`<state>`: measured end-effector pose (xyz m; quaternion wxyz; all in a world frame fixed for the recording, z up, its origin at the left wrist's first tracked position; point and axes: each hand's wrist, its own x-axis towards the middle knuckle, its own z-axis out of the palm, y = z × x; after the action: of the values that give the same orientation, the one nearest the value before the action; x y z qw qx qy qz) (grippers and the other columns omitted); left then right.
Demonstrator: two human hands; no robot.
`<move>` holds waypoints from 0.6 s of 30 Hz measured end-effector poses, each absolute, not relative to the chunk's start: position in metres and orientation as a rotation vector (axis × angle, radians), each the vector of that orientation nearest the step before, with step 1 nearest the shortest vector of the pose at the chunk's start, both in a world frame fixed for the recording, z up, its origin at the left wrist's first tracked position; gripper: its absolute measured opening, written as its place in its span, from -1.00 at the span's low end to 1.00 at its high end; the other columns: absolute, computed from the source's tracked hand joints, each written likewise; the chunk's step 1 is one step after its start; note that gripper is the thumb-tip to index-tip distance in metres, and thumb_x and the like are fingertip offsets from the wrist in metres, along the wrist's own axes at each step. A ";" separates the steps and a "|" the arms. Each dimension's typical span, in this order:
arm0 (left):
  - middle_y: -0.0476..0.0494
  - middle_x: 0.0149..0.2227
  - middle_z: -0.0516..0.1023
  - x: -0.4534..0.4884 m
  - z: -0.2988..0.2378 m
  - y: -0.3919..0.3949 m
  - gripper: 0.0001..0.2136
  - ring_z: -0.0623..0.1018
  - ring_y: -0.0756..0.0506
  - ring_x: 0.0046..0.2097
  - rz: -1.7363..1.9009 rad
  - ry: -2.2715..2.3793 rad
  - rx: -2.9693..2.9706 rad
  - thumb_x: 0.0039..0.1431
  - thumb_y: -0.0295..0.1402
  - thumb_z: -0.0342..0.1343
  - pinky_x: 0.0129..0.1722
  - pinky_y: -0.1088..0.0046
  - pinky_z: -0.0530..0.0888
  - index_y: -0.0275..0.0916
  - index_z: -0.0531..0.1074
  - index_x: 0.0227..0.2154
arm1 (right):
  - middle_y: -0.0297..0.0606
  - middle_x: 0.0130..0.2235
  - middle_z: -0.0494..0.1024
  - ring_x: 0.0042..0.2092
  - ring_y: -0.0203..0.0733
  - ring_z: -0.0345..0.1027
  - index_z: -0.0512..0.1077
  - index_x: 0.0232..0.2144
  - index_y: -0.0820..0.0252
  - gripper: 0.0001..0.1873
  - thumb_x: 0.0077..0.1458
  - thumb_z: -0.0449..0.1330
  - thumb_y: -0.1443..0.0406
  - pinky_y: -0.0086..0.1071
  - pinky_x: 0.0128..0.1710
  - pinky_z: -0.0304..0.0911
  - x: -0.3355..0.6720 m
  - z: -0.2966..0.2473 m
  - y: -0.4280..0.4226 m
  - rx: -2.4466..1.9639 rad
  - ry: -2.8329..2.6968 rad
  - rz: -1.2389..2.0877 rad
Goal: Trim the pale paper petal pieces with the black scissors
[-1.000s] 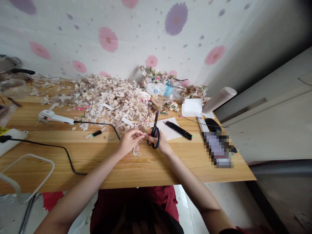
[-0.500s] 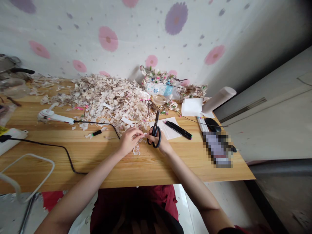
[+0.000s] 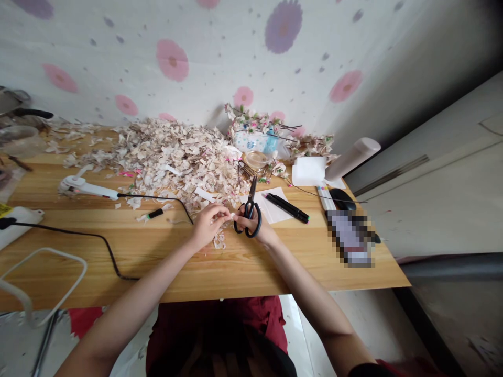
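Note:
My left hand (image 3: 207, 225) is closed in a pinch on a small whitish piece (image 3: 232, 215), perhaps a petal; its exact kind is too small to make out. My right hand (image 3: 264, 231) has black-handled scissors (image 3: 251, 201) hooked on it, blades pointing away toward the wall. With its thumb and fingertip it also touches the whitish piece, so the fingertips of both hands nearly meet. Thin white clippings (image 3: 219, 240) lie on the table just below them. Beyond my hands spreads a big heap of cream-white fabric petals (image 3: 176, 157).
Black markers (image 3: 287, 208) rest on white paper to the right, near a mouse (image 3: 342, 199) and a pixelated object (image 3: 351, 239). Flowered twigs (image 3: 255, 120) stand at the back. A white corded tool (image 3: 90, 187) and a power strip (image 3: 19, 225) lie left.
The fingers shift slightly around the small whitish piece, which shows a little more now. The scissors stay in the right hand, barely moved. The view has tilted very slightly.

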<state>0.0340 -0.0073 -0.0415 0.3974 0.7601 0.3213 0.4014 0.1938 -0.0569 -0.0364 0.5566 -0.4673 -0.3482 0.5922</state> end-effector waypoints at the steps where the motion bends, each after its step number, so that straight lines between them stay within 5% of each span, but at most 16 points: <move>1: -0.05 -0.39 0.51 0.034 -0.042 -0.007 -0.93 0.45 -0.06 -0.34 1.010 0.815 1.915 0.14 -0.44 0.15 -0.33 0.46 0.34 -0.22 0.47 -0.44 | -0.51 -0.58 0.37 -0.61 -0.41 0.17 0.21 -0.46 0.15 -0.48 -0.32 0.48 0.15 -0.48 -0.59 0.10 0.194 -0.036 -0.057 -1.099 -0.819 1.401; 18: -0.08 -0.39 0.55 0.034 -0.047 -0.006 -0.85 0.46 -0.06 -0.37 0.906 0.853 1.708 0.10 -0.26 0.19 -0.35 0.46 0.35 -0.24 0.51 -0.40 | -0.51 -0.60 0.34 -0.61 -0.39 0.16 0.23 -0.46 0.15 -0.50 -0.27 0.46 0.12 -0.47 -0.58 0.08 0.196 -0.041 -0.057 -1.099 -0.813 1.389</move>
<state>0.0342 -0.0060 -0.0467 0.4920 0.7036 0.3514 0.3733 0.1956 -0.0566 -0.0409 0.5617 -0.4666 -0.3453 0.5896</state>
